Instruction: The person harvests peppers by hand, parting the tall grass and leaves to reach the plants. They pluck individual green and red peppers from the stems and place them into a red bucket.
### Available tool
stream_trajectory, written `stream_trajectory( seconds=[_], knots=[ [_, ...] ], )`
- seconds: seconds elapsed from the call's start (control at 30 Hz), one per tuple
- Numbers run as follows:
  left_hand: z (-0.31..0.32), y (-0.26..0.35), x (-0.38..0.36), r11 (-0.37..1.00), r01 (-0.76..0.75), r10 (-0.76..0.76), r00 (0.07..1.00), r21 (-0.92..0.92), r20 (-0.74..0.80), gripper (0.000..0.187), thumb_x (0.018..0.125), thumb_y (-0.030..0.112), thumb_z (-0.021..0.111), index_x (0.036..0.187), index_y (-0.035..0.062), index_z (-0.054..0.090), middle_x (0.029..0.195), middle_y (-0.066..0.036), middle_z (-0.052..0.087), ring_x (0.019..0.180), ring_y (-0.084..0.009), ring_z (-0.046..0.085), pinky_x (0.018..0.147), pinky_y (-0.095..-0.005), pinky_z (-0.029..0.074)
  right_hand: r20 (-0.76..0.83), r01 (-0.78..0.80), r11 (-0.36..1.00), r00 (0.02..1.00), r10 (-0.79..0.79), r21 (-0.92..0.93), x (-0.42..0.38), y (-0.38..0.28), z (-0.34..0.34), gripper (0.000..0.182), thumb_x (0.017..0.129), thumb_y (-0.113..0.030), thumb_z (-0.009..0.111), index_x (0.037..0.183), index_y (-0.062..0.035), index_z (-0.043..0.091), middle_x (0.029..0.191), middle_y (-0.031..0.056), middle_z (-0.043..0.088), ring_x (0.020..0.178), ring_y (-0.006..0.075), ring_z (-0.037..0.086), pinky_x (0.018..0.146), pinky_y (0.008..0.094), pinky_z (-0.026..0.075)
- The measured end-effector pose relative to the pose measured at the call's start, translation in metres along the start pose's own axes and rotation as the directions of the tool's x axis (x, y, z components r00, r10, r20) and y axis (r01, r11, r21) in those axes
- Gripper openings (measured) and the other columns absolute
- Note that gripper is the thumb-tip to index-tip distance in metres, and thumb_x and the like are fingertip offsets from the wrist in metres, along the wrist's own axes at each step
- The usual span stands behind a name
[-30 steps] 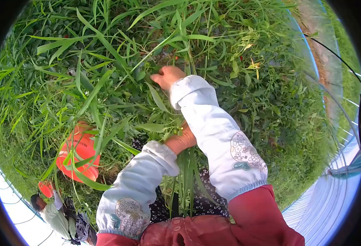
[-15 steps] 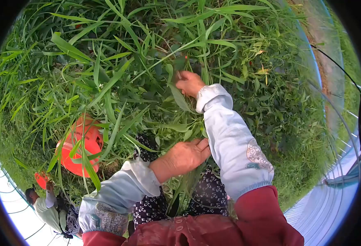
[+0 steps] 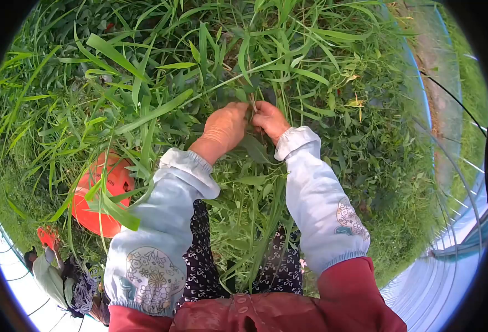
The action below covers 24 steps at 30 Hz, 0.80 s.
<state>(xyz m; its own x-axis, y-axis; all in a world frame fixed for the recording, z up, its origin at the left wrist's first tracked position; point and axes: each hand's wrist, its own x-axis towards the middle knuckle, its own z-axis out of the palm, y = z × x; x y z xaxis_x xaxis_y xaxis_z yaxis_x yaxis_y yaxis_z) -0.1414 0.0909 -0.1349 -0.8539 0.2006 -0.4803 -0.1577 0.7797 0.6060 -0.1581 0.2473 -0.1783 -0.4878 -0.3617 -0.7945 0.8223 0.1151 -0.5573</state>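
My left hand (image 3: 225,128) and my right hand (image 3: 270,120) meet among the green plants, nearly touching. Between their fingertips rises a thin brownish plant stem (image 3: 252,101). The right thumb and fingers are pinched on it; the left fingers are curled closed at its other side, partly hidden behind the back of that hand. Broad green leaves (image 3: 255,148) hang just below the hands. Long grass blades (image 3: 155,113) arch across the plants to the left.
An orange bucket (image 3: 102,191) leans among the grass at left, partly covered by blades. Another person (image 3: 53,276) is low at the far left, near a small orange-red object (image 3: 47,237). Along the right run a blue-edged plastic sheet (image 3: 425,105) and a dark line (image 3: 454,99).
My left hand has moved up and away from beside my right forearm to the stem. My right hand has shifted slightly right and down and stays closed.
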Motion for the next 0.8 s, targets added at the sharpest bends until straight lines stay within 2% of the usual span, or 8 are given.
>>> stream_trajectory(
  seconds=[0.07, 0.17, 0.23, 0.3, 0.37, 0.63, 0.67, 0.8],
  knots=[
    [0.004, 0.003, -0.005, 0.97, -0.026, 0.02, 0.999, 0.242, 0.03, 0.028, 0.078, 0.017, 0.056, 0.104, 0.0087, 0.052, 0.085, -0.015, 0.058, 0.078, -0.0318, 0.061, 0.067, -0.0394, 0.05, -0.004, 0.034, 0.999, 0.999, -0.034, 0.009, -0.003, 0.006, 0.001, 0.039, 0.073, -0.004, 0.055, 0.112, -0.0033, 0.051, 0.082, 0.0027, 0.058, 0.063, 0.0082, 0.049, 0.054, 0.0212, 0.037],
    [0.011, 0.004, -0.016, 0.96, -0.057, 0.068, 0.997, 0.274, -0.03, 0.022, 0.078, 0.017, 0.056, 0.099, 0.009, 0.054, 0.08, -0.012, 0.059, 0.072, -0.0281, 0.062, 0.061, -0.038, 0.051, 0.026, 0.063, 0.998, 0.998, -0.063, -0.02, -0.002, 0.009, 0.0, 0.041, 0.075, -0.002, 0.052, 0.116, -0.0017, 0.047, 0.088, 0.0058, 0.06, 0.069, 0.0109, 0.054, 0.059, 0.0236, 0.042],
    [0.011, 0.007, -0.022, 0.959, -0.047, 0.064, 0.996, 0.28, -0.054, 0.019, 0.077, 0.015, 0.056, 0.094, 0.0081, 0.054, 0.077, -0.01, 0.061, 0.071, -0.0263, 0.063, 0.059, -0.0364, 0.051, 0.051, 0.088, 0.988, 0.995, -0.082, -0.126, -0.001, 0.007, 0.003, 0.039, 0.077, -0.003, 0.053, 0.116, -0.0006, 0.047, 0.096, 0.0092, 0.061, 0.08, 0.0152, 0.058, 0.069, 0.0271, 0.046],
    [0.003, 0.012, -0.023, 0.953, -0.03, -0.008, 0.992, 0.301, 0.123, 0.02, 0.076, 0.014, 0.055, 0.094, 0.0052, 0.055, 0.076, -0.011, 0.063, 0.072, -0.027, 0.064, 0.061, -0.0354, 0.052, 0.039, 0.08, 0.973, 0.997, -0.073, -0.216, 0.001, 0.005, 0.009, 0.038, 0.078, -0.009, 0.056, 0.115, -0.0029, 0.048, 0.1, 0.0132, 0.062, 0.089, 0.0211, 0.06, 0.077, 0.0312, 0.046],
    [0.0, 0.007, -0.024, 0.968, 0.009, -0.046, 0.989, 0.249, 0.141, 0.021, 0.074, 0.013, 0.054, 0.093, 0.0028, 0.056, 0.076, -0.014, 0.064, 0.072, -0.0274, 0.064, 0.062, -0.0358, 0.052, 0.012, 0.172, 0.756, 0.977, -0.213, -0.632, -0.002, 0.001, 0.016, 0.038, 0.078, -0.016, 0.06, 0.113, -0.0061, 0.049, 0.097, 0.0157, 0.062, 0.088, 0.0248, 0.06, 0.078, 0.0332, 0.046],
    [-0.013, 0.003, -0.028, 0.986, 0.027, -0.046, 0.992, 0.163, 0.114, 0.016, 0.075, 0.016, 0.054, 0.086, 0.0061, 0.06, 0.076, -0.013, 0.065, 0.069, -0.0291, 0.064, 0.061, -0.0375, 0.051, -0.017, 0.197, 0.645, 0.951, -0.31, -0.738, 0.009, 0.007, 0.025, 0.032, 0.078, -0.02, 0.063, 0.103, -0.006, 0.048, 0.091, 0.0195, 0.061, 0.082, 0.0344, 0.059, 0.074, 0.0361, 0.046],
    [-0.008, 0.0, -0.032, 0.997, -0.049, 0.05, 0.999, 0.058, -0.019, 0.018, 0.074, 0.017, 0.055, 0.088, 0.0056, 0.059, 0.073, -0.014, 0.064, 0.067, -0.0302, 0.063, 0.059, -0.0387, 0.05, -0.017, 0.139, 0.615, 0.97, -0.241, -0.776, 0.012, 0.009, 0.021, 0.041, 0.078, -0.021, 0.063, 0.112, -0.0069, 0.045, 0.095, 0.0204, 0.06, 0.087, 0.0356, 0.058, 0.076, 0.0368, 0.045],
    [-0.041, 0.017, -0.04, 0.999, 0.021, -0.019, 0.998, -0.032, 0.062, 0.022, 0.075, 0.017, 0.054, 0.093, 0.0058, 0.059, 0.072, -0.017, 0.063, 0.068, -0.0324, 0.062, 0.062, -0.0409, 0.05, -0.014, 0.022, 0.73, 0.999, -0.043, -0.683, -0.001, 0.012, 0.028, 0.057, 0.078, -0.022, 0.061, 0.129, -0.0095, 0.037, 0.11, 0.0212, 0.055, 0.101, 0.0364, 0.053, 0.084, 0.0377, 0.043]
  ],
)
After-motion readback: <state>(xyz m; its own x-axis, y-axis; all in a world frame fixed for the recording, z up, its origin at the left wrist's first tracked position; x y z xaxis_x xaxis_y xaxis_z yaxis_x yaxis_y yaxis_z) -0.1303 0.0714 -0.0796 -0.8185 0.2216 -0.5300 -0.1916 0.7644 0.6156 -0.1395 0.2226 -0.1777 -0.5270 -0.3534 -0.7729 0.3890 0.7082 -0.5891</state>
